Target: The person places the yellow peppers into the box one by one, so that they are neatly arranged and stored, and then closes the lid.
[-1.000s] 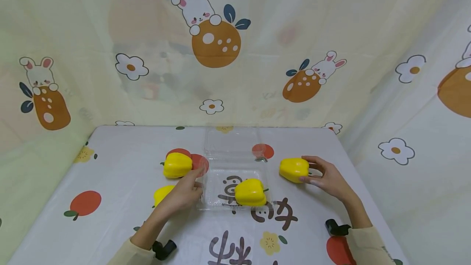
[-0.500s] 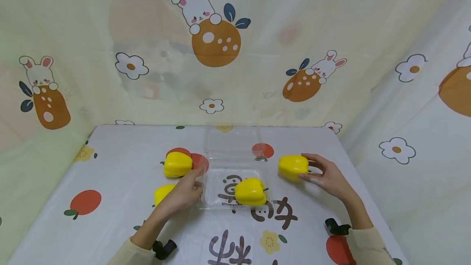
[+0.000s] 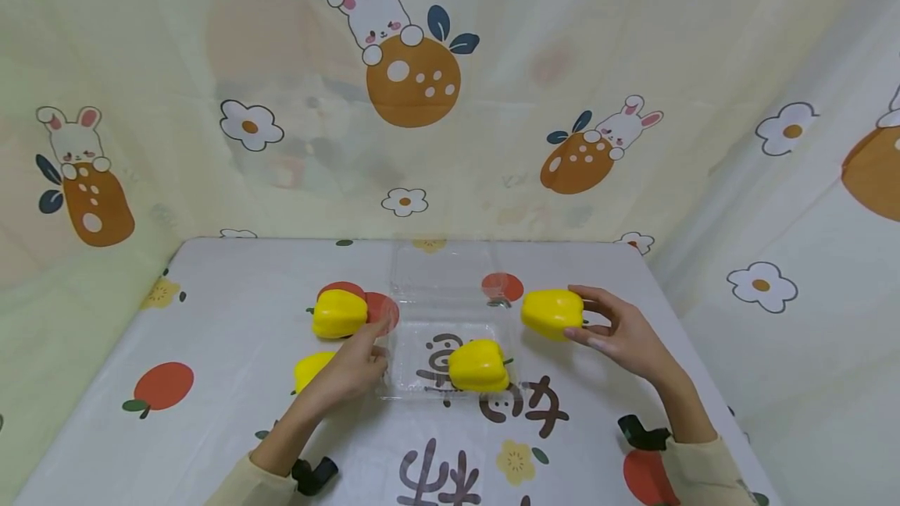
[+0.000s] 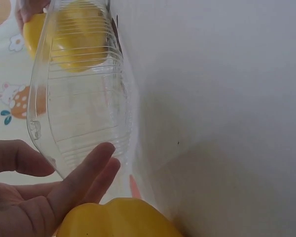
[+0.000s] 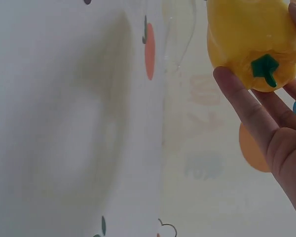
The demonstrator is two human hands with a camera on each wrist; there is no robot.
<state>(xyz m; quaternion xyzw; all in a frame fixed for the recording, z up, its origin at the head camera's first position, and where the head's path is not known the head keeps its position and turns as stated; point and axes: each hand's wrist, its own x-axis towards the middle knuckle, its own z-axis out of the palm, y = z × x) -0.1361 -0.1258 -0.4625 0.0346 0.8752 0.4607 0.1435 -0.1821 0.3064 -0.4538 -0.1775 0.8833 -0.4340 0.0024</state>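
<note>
My right hand (image 3: 622,334) grips a yellow bell pepper (image 3: 551,314) by its stem end, thumb on the near side and fingers on the far side. This pepper is lifted above the table, its green stem (image 5: 265,69) facing the palm in the right wrist view. My left hand (image 3: 358,361) is at the left side of a clear plastic clamshell box (image 3: 408,377), thumb at the rim and fingers (image 4: 96,160) along the outer wall. Inside the box, toward its right, lies another yellow bell pepper (image 3: 480,366). The lid (image 3: 444,270) is folded back, away from me.
Left of the box lie two more yellow peppers, a farther one (image 3: 339,314) and a nearer one (image 3: 312,370) partly hidden by my left hand. Black wrist devices (image 3: 314,476) sit by both sleeves. Patterned curtains (image 3: 316,178) enclose the printed tablecloth (image 3: 232,334) at the back and sides.
The right hand has raised its pepper and carried it a little left toward the box. The left hand, box and other peppers have kept their places.
</note>
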